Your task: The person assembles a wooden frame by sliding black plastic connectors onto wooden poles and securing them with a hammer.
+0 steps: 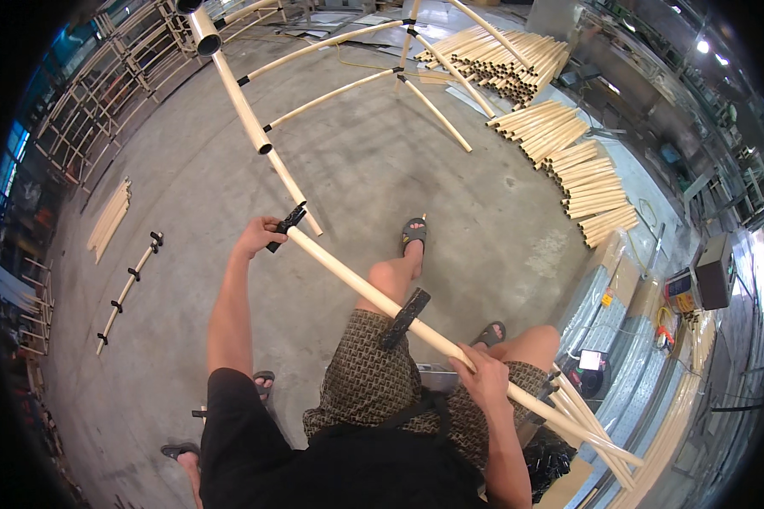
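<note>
A long cream-coloured pipe (356,278) lies slantwise across my lap, from upper left to lower right. My left hand (261,237) is closed on a black pipe joint (287,226) at the pipe's far end. Farther along, a second black joint (406,318) sits around the pipe above my thigh. Nearer me, my right hand (484,377) wraps round the pipe itself, with part of its fingers hidden. Just beyond my left hand, a partly assembled pipe frame (244,110) with black joints stands on the floor.
Stacks of cut pipes (547,131) lie at the right. Nearer are film-wrapped bundles (615,314) and a boxy device (713,271). On the left floor lie a pipe with several joints (127,293) and loose pipes (109,220). Another person's sandalled foot (181,450) shows at lower left.
</note>
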### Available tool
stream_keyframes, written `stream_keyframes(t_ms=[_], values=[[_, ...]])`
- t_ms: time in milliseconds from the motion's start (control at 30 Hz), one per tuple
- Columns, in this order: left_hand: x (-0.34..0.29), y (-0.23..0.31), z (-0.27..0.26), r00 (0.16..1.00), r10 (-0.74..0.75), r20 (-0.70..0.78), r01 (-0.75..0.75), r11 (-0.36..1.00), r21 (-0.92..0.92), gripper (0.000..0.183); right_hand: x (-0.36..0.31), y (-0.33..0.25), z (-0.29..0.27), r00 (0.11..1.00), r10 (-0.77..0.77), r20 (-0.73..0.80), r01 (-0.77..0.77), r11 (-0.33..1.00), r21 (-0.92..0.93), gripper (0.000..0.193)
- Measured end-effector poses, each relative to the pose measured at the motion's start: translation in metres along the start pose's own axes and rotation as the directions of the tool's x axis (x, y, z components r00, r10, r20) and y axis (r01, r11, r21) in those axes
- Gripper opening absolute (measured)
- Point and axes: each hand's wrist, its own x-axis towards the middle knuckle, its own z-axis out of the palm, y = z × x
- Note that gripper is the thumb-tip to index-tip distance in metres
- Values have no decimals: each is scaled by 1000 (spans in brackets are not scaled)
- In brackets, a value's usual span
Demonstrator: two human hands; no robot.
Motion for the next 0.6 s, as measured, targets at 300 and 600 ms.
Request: stream_keyframes(t_ms=[300,600], values=[[-86,63,25,983,143,-113,-180,679,-712,40,2,0,-4,998,56,0,-56,990,132,35],[-174,153,167,938,332,-98,-292,607,-739,40,26,-32,-39,979,-1,-202,73,934,349,21]])
